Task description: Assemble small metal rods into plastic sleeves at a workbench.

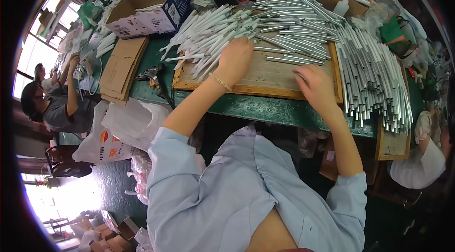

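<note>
My left hand [236,61], with a beaded bracelet at the wrist, is at the near side of a pile of slim white sticks [208,27]. Its fingers are bent inward and whatever they grip is hidden. To its right, my right hand [316,87] is closed over the front part of a wood-framed tray [279,91]. Something small and greyish shows by its fingertips, too small to name. Just beyond that hand lie short silver metal tubes [294,57], spread in a heap toward the back of the tray.
More tubes [369,72] are stacked at the right, beside the tray. At the left are a cardboard box [149,8], flattened cardboard [122,69] and a black-and-orange hand tool [154,77]. A small white bottle [341,7] stands behind the tubes. Other people [57,100] work nearby.
</note>
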The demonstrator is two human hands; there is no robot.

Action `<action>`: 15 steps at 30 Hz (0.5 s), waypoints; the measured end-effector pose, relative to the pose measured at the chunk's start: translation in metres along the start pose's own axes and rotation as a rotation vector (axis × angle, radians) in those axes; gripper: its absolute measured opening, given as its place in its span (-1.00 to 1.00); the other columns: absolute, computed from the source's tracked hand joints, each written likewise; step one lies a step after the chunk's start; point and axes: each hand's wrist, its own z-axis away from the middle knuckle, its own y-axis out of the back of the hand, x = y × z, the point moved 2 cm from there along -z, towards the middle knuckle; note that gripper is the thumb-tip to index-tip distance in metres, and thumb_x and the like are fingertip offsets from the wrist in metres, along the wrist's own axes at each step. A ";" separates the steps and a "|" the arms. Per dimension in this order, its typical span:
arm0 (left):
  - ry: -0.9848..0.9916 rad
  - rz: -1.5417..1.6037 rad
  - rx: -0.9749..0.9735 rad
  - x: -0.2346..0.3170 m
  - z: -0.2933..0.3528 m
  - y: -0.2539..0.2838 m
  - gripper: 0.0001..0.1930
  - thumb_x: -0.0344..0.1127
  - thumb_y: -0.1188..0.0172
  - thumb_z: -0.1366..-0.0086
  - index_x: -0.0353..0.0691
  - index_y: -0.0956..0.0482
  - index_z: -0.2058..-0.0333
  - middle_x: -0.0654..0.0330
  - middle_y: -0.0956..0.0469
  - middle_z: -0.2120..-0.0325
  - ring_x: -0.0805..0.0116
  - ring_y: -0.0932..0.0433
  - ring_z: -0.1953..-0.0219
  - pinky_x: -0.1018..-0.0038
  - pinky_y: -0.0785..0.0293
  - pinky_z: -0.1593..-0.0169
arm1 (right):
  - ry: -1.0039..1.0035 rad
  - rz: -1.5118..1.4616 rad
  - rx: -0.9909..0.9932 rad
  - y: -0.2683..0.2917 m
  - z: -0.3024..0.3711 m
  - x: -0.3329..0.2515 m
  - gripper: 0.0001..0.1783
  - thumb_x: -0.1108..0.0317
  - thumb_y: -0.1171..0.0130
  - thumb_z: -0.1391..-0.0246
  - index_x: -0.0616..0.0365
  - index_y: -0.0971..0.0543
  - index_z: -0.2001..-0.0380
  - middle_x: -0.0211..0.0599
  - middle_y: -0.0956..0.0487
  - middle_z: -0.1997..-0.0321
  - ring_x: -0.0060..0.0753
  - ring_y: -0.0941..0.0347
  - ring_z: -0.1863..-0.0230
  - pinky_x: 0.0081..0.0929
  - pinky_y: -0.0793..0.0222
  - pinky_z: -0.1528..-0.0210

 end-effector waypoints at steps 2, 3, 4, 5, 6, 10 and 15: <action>0.043 -0.029 -0.002 0.003 -0.013 -0.012 -0.82 -0.40 -0.10 -0.13 -0.18 -0.58 0.27 0.08 -0.56 0.30 0.11 -0.56 0.22 0.27 -0.52 0.23 | 0.036 0.045 0.018 -0.024 -0.022 0.012 -0.79 0.40 -0.20 0.01 0.21 -0.57 0.27 -0.16 -0.54 0.22 -0.07 -0.44 0.14 -0.27 -0.37 0.11; 0.090 -0.057 -0.004 0.006 -0.019 -0.016 -0.83 -0.38 -0.12 -0.12 -0.18 -0.60 0.29 0.09 -0.57 0.32 0.12 -0.58 0.26 0.27 -0.54 0.26 | 0.057 0.125 -0.012 -0.035 -0.031 0.015 -0.79 0.39 -0.21 0.03 0.21 -0.57 0.27 -0.17 -0.52 0.22 -0.08 -0.41 0.13 -0.27 -0.35 0.09; 0.090 -0.064 0.003 0.008 -0.025 -0.021 -0.83 -0.38 -0.12 -0.12 -0.18 -0.60 0.29 0.09 -0.57 0.32 0.12 -0.58 0.26 0.27 -0.54 0.26 | 0.079 0.206 -0.041 -0.043 -0.037 0.016 -0.78 0.38 -0.21 0.04 0.20 -0.56 0.28 -0.19 -0.50 0.22 -0.08 -0.39 0.11 -0.27 -0.34 0.07; 0.091 -0.075 -0.027 0.009 -0.027 -0.027 -0.87 -0.40 -0.13 -0.10 -0.17 -0.63 0.38 0.10 -0.59 0.38 0.14 -0.62 0.32 0.28 -0.56 0.30 | 0.094 0.196 -0.037 -0.050 -0.039 0.016 -0.78 0.38 -0.21 0.04 0.20 -0.56 0.28 -0.19 -0.50 0.22 -0.08 -0.39 0.11 -0.27 -0.34 0.07; 0.091 -0.088 -0.049 0.009 -0.034 -0.030 -0.89 -0.42 -0.14 -0.08 -0.17 -0.65 0.47 0.10 -0.62 0.44 0.17 -0.65 0.38 0.29 -0.58 0.34 | 0.092 0.229 -0.043 -0.055 -0.042 0.016 -0.78 0.38 -0.22 0.06 0.20 -0.55 0.30 -0.18 -0.48 0.23 -0.08 -0.38 0.11 -0.27 -0.33 0.07; 0.065 -0.124 -0.199 0.012 -0.048 -0.041 -0.86 -0.38 -0.13 -0.09 -0.13 -0.69 0.45 0.12 -0.65 0.43 0.21 -0.66 0.38 0.31 -0.54 0.41 | 0.046 0.290 -0.110 -0.065 -0.039 0.025 -0.74 0.36 -0.24 0.07 0.21 -0.49 0.29 -0.13 -0.47 0.27 -0.04 -0.38 0.14 -0.21 -0.31 0.09; 0.017 -0.188 -0.153 0.014 -0.037 -0.025 -0.85 -0.36 -0.14 -0.07 -0.19 -0.66 0.40 0.13 -0.63 0.46 0.21 -0.64 0.34 0.31 -0.55 0.36 | -0.038 0.175 -0.111 -0.051 -0.027 0.020 -0.79 0.41 -0.19 0.00 0.23 -0.49 0.28 0.01 -0.51 0.26 0.09 -0.42 0.20 -0.10 -0.33 0.13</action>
